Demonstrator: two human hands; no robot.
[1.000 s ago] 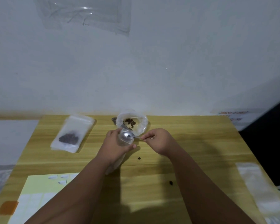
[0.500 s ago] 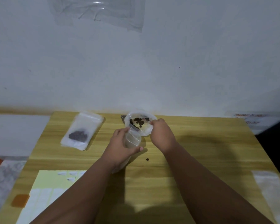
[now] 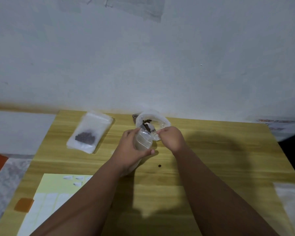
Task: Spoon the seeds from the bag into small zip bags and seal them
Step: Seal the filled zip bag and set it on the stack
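My left hand (image 3: pixel 131 147) grips a small clear zip bag (image 3: pixel 142 140) upright near the table's far edge. Just behind it stands the open plastic bag of dark seeds (image 3: pixel 160 122). My right hand (image 3: pixel 171 137) pinches a spoon handle; the spoon bowl (image 3: pixel 146 127) dips into the seed bag with dark seeds on it, above the small bag's mouth. The handle is mostly hidden by my fingers.
A filled zip bag with dark seeds (image 3: pixel 89 133) lies at the far left of the wooden table (image 3: pixel 211 159). One loose seed (image 3: pixel 159 166) lies in front of my hands. A yellow label sheet (image 3: pixel 54 188) sits front left, empty clear bags (image 3: pixel 291 201) at the right edge.
My right hand moved the spoon from over the small bag's mouth back into the seed bag, where it now carries seeds. The camera shifted left and tilted up.
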